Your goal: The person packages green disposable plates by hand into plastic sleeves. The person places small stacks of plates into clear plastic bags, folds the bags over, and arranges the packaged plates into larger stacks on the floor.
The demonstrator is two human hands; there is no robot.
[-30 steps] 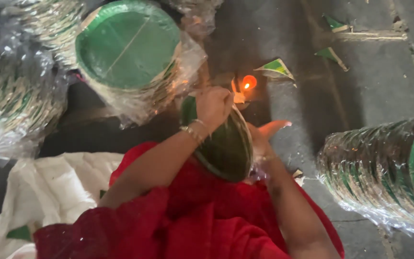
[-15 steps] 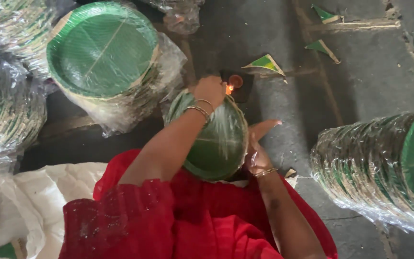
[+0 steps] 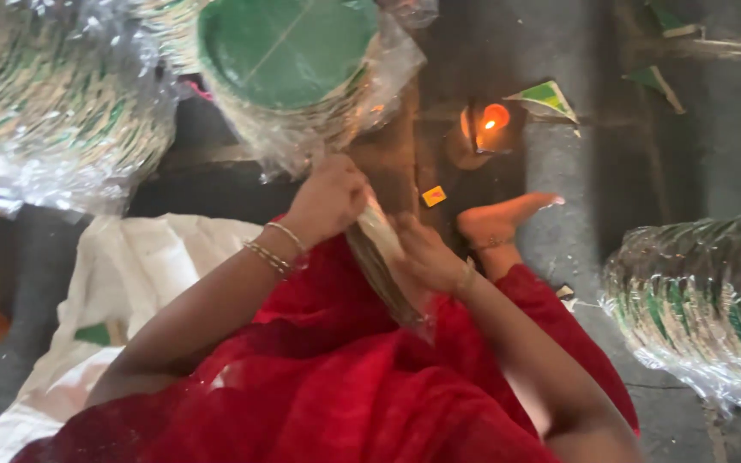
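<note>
Gripping the edge-on plate stack [image 3: 379,261] between both: left hand [image 3: 329,199] clenched on its upper rim, right hand [image 3: 422,257] curled against its side; lit lamp [image 3: 492,120] beyond.

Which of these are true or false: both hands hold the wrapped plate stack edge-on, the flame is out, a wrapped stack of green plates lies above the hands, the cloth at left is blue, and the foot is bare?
1. Both the left hand and the right hand grip the wrapped plate stack edge-on. True.
2. The small flame is out. False: it glows orange.
3. A plastic-wrapped stack of green plates lies above the hands. True.
4. The cloth at left is blue. False: it is white.
5. The foot is bare. True.
</note>
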